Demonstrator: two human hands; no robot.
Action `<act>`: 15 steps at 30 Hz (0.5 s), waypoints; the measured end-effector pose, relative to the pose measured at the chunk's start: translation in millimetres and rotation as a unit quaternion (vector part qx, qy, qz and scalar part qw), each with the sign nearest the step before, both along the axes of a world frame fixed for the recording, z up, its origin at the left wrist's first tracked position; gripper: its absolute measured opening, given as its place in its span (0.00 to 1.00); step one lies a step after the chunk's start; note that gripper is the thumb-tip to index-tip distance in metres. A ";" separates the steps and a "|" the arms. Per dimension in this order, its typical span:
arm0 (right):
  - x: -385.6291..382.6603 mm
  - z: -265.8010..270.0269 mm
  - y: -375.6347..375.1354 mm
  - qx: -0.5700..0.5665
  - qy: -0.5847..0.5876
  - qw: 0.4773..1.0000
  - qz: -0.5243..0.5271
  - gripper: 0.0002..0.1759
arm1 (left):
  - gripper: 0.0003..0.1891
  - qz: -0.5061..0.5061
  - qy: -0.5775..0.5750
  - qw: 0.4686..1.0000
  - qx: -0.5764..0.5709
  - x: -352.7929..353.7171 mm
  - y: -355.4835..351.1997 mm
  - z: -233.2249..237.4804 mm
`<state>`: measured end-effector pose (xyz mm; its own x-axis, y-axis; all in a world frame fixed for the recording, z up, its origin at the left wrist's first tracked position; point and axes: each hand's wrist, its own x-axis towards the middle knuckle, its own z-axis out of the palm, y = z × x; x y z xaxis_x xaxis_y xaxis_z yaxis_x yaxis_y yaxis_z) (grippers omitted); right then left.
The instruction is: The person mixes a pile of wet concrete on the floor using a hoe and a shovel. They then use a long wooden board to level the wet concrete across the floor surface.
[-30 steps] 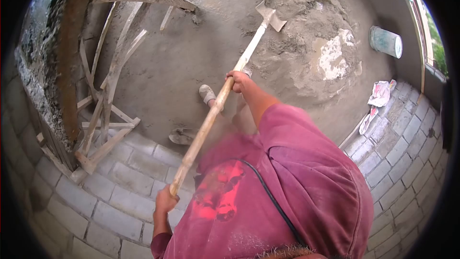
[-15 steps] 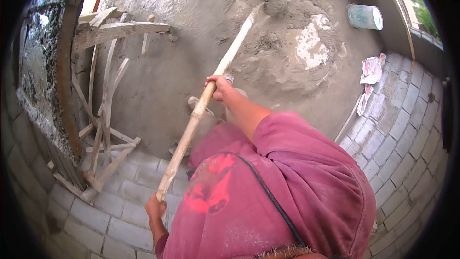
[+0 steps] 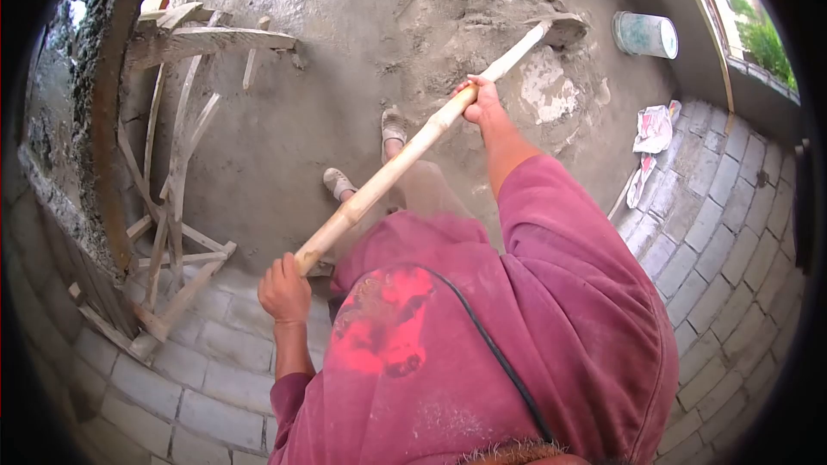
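In the head view we look down on a grey heap (image 3: 465,9) of sandy mix spread over the concrete floor (image 3: 276,112). We judge the work on it to be about midway. The near flank is furrowed and mostly 1 even grey, but a pale white patch (image 3: 544,86) lies unblended on the right side and loose clods show near the top, so more turning over seems to be left. The wooden handle (image 3: 405,158) runs on a slant from lower left to upper right, and its blade (image 3: 564,30) rests on the far right edge of the heap, near a bucket (image 3: 646,34) that lies on its side. The left hand (image 3: 284,288) is clenched round the butt end of the handle, held low and close to the body with the forearm bent upward. The right hand (image 3: 481,103) grasps the handle well further up, fingers wrapped over it, with the arm stretched forward and nearly straight. The 2 shoes (image 3: 394,125) stand on the floor beneath the handle, at the near foot of the heap. A wooden trestle (image 3: 177,146) stands well apart at the left, and crumpled bags (image 3: 652,129) lie at the right beside the block paving (image 3: 715,232)
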<state>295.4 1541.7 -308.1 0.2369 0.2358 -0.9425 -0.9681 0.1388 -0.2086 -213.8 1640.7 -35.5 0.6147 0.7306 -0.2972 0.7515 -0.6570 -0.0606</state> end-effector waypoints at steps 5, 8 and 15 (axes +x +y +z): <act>-12.1 27.2 -14.8 0.133 -0.022 0.989 -0.066 0.12 | 0.18 0.043 -0.051 0.998 0.007 -6.8 4.7 -1.1; -38.5 60.4 -19.2 0.176 -0.027 0.981 -0.076 0.10 | 0.18 0.082 -0.038 0.995 -0.035 -36.9 -13.7 -8.0; -108.6 81.0 22.8 0.194 0.124 0.973 0.000 0.07 | 0.20 0.265 0.090 0.940 -0.196 -122.2 -72.2 17.4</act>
